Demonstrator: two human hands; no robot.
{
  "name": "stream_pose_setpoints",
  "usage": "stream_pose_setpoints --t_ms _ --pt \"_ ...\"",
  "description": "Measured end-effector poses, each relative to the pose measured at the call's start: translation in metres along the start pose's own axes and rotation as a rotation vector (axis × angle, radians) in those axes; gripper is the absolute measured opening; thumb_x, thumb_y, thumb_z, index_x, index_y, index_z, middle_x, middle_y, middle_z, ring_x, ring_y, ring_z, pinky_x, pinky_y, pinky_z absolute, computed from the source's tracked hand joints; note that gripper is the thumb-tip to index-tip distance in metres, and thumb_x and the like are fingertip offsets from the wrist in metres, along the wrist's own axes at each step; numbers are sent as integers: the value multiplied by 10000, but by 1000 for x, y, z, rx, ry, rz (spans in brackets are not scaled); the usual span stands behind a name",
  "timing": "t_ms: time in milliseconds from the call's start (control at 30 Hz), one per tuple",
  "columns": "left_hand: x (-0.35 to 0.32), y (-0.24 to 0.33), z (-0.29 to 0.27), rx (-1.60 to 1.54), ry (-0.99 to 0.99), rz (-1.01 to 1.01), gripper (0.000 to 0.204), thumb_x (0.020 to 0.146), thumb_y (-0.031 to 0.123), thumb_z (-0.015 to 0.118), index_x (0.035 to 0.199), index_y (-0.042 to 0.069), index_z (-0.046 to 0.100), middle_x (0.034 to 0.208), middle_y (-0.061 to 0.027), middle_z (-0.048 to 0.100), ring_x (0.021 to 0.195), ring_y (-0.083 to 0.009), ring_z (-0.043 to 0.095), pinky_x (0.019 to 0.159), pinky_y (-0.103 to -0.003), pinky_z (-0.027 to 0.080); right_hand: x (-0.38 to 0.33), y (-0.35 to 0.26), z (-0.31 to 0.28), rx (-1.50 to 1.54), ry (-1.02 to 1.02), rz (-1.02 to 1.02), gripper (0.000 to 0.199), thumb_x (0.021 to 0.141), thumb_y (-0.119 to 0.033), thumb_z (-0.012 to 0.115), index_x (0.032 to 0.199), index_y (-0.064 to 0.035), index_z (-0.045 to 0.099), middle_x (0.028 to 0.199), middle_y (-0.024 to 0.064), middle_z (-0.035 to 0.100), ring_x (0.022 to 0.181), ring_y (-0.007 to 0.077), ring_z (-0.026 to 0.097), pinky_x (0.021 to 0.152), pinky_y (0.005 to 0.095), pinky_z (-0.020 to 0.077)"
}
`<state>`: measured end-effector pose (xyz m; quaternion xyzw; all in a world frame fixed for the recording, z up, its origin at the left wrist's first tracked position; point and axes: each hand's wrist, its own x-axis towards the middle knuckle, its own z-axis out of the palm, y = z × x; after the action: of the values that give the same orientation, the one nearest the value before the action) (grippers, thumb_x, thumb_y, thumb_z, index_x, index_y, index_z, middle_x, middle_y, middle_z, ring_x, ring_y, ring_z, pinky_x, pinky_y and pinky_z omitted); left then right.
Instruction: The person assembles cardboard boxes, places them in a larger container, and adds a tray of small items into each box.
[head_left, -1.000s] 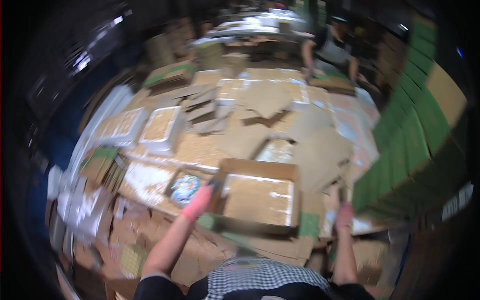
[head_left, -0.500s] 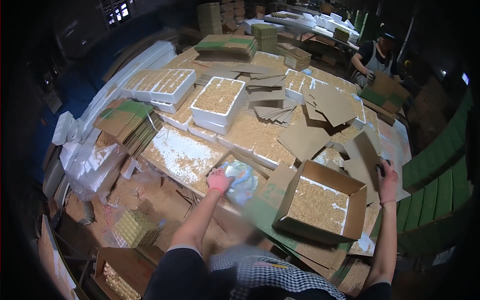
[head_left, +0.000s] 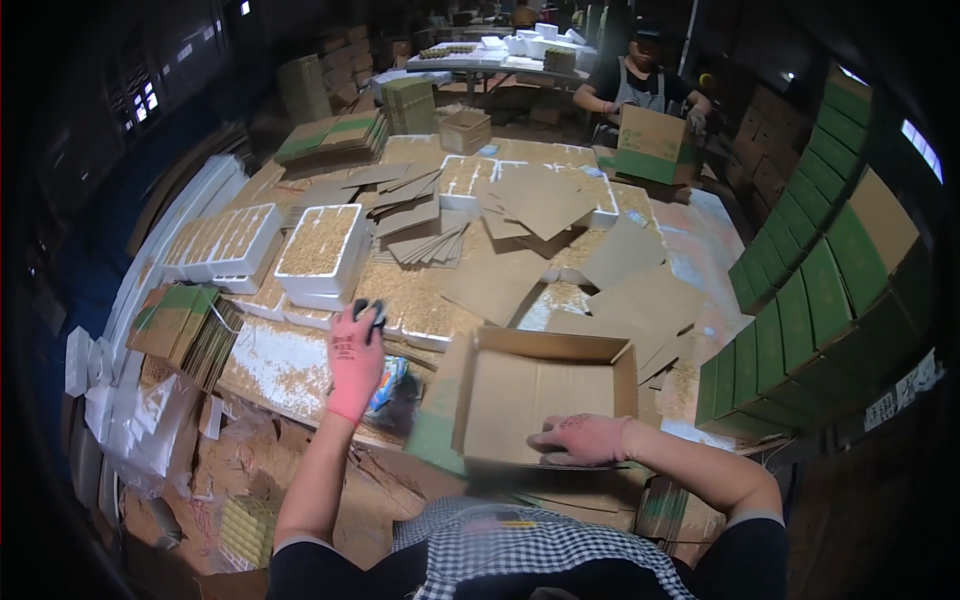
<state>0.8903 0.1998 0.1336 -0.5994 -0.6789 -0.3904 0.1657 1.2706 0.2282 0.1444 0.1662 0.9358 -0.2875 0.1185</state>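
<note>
Both my hands wear pink gloves with dark fingertips. An open cardboard box (head_left: 545,340) stands in front of me, flat plain cardboard showing inside. My right hand (head_left: 582,440) is over the box's near side, its fingers stretched across the cardboard, with nothing seen in them. My left hand (head_left: 357,360) is raised left of the box, fingers apart and slightly bent. Beside it lie blue-and-white plastic packets (head_left: 390,385), partly hidden by the hand. Loose cardboard sheets (head_left: 625,310) lie beyond the box.
White foam boxes (head_left: 322,250) filled with sawdust-like material cover the far left. Folded cartons (head_left: 180,325) stack at the left edge. Green-and-brown cartons (head_left: 775,360) line the right. Across the table a person (head_left: 645,85) handles a carton (head_left: 650,145).
My right hand has moved from the loose sheets to the box. Plain cardboard now shows where the filled foam box was visible. My left hand has lifted off the packets; the view has turned right.
</note>
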Motion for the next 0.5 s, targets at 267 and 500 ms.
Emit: stream_pose_setpoints --t_ms 267,500 --pt "-36 153 51 76 -1061 557 417 858 197 594 1257 79 561 1288 -168 556 1110 -345 565 970 -402 448 -24 20 -25 -440 -74 232 418 849 -388 615 1135 -84 598 1016 144 621 1036 325 590 938 405 441" --pt "-36 39 -8 -849 -619 -665 575 896 146 651 1394 -31 425 1317 -189 548 1229 -223 519 977 -298 467 -93 81 12 588 986 555 452 856 -348 638 1204 -64 590 1082 152 648 968 262 642 886 371 502"
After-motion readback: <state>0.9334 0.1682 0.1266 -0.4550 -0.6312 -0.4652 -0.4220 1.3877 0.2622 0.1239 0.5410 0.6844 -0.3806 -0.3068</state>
